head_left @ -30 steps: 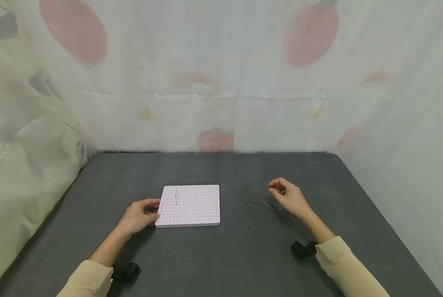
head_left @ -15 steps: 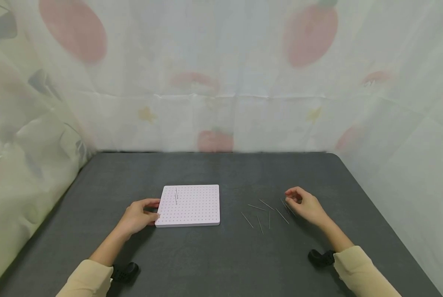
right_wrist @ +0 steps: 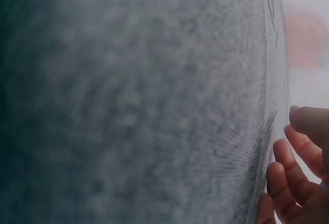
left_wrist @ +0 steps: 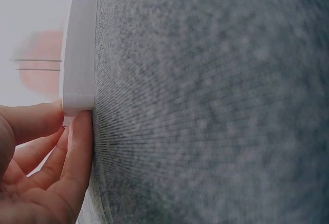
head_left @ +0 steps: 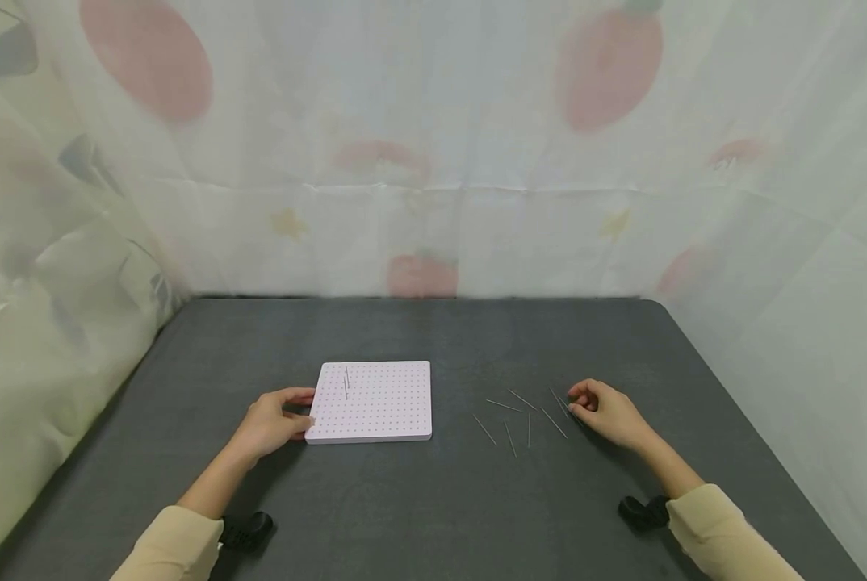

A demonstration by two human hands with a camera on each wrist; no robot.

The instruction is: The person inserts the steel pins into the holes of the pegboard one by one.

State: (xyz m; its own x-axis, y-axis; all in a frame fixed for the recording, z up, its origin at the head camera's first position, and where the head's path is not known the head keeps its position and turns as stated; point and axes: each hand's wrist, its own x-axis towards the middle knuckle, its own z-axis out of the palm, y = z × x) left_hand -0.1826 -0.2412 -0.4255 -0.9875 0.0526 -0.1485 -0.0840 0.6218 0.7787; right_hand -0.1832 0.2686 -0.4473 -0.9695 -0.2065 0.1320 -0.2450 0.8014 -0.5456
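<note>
A grey table (head_left: 433,504) bears a white board (head_left: 379,415) pinched at its left edge by the left hand (head_left: 266,425), while the right hand (head_left: 613,415), fingers loosely parted around nothing visible, is beside loose pins (head_left: 504,405), and two upright pins (head_left: 345,388) stand in the board.

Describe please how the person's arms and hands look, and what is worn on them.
The left sleeve and right sleeve are plain pale yellow. Beside each cuff sits a rounded black device, likely the wrist camera. The left hand and right hand wear no gloves; no cable is plainly visible.

One board (head_left: 386,421), two upright pins (head_left: 345,389)
</note>
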